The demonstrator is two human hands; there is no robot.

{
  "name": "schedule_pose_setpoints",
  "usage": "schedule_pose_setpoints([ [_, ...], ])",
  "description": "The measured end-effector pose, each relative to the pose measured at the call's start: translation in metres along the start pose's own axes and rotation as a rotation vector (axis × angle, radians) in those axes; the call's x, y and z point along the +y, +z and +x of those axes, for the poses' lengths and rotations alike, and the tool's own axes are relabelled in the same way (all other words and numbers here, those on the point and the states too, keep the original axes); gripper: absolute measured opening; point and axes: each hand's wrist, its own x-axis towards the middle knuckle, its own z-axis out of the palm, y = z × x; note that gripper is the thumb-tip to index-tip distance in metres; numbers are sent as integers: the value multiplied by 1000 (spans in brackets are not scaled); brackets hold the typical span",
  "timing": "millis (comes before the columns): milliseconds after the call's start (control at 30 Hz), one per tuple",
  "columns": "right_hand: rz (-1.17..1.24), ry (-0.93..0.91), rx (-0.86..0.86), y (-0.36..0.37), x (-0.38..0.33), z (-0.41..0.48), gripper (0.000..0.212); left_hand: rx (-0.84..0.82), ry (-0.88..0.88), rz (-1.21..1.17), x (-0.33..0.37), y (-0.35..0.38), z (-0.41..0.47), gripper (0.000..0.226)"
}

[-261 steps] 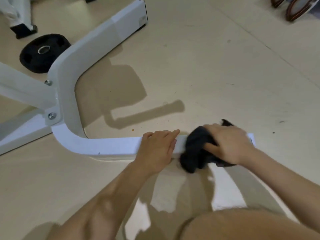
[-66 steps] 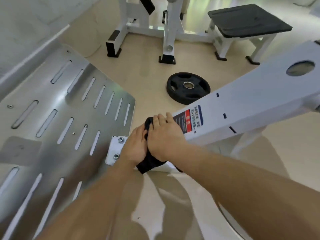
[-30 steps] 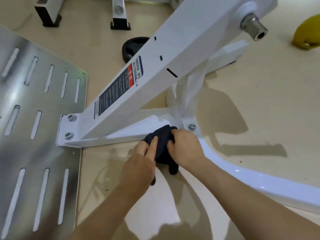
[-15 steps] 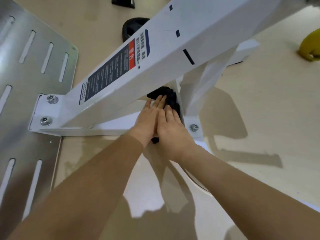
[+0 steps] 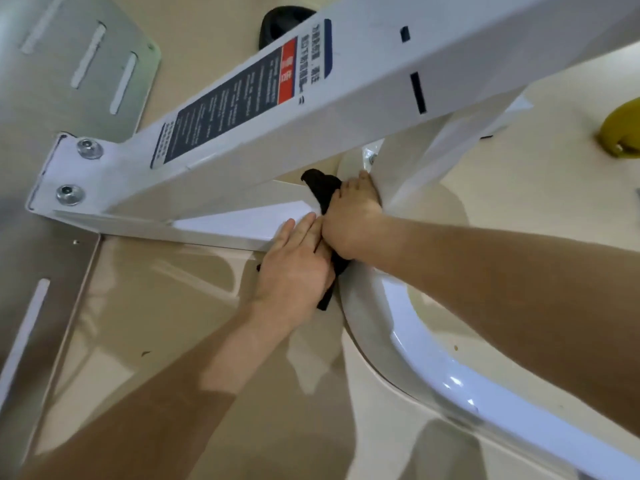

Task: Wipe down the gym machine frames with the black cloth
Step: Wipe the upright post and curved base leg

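Black cloth (image 5: 320,188) moved against frame upright (image 5: 433,157); gripped by right hand (image 5: 349,220), pressed by flat left hand (image 5: 294,268); wiping judged midway.

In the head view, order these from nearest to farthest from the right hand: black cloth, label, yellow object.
1. Black cloth: gripped by the right hand.
2. Label: up-left, on the white beam.
3. Yellow object: far right edge.

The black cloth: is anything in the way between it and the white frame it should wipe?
Nothing visible. The right hand grips the black cloth, the left hand lies flat on it, and the cloth seems pressed against the low white frame bar under the slanted beam.
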Motion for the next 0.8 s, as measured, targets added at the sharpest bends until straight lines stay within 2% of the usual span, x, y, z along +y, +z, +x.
schedule_pose_setpoints([
  [100, 78, 102, 70, -5, 9, 15, 65, 4, -39, -25, 2, 4, 1, 57],
  [167, 93, 67, 117, -3, 9, 16, 67, -24, -4, -37, 2, 6, 18, 57],
  [267, -27, 30, 73, 5, 6, 2, 76, -45, 33, -69, -1, 8, 44, 67],
  [333, -88, 31, 54, 10, 2, -12, 83, -42, 33, 19, -4, 8, 66, 74],
  [400, 27, 45, 40, 14, -1, -25, 75, -80, -4, 66, -7, 4, 104, 68],
  [433, 66, 32, 27, 14, -1, -31, 67, -143, -78, 7, -8, 2, 124, 66],
  [500, 33, -50, 52, 12, 0, -43, 49, -280, -221, -269, -7, -3, 154, 70],
  [533, 73, -80, 99, 12, 3, -49, 40, -257, -258, -376, -3, -3, 158, 69],
  [567, 198, -83, 174, 9, 5, -55, 31, -177, -283, -448, 3, -3, 153, 63],
  [633, 447, -36, 341, -6, 14, -65, 15, 155, -289, -480, 20, 0, 119, 55],
  [667, 535, 18, 385, -15, 17, -64, 12, 214, -271, -506, 26, 2, 97, 54],
  [733, 503, 54, 435, -26, 21, -52, 18, 69, -257, -535, 36, 12, 60, 46],
  [767, 426, 20, 398, -26, 20, -44, 24, -30, -215, -506, 40, 17, 45, 40],
  [800, 347, -17, 318, -23, 16, -36, 28, -59, -178, -457, 43, 19, 32, 37],
])
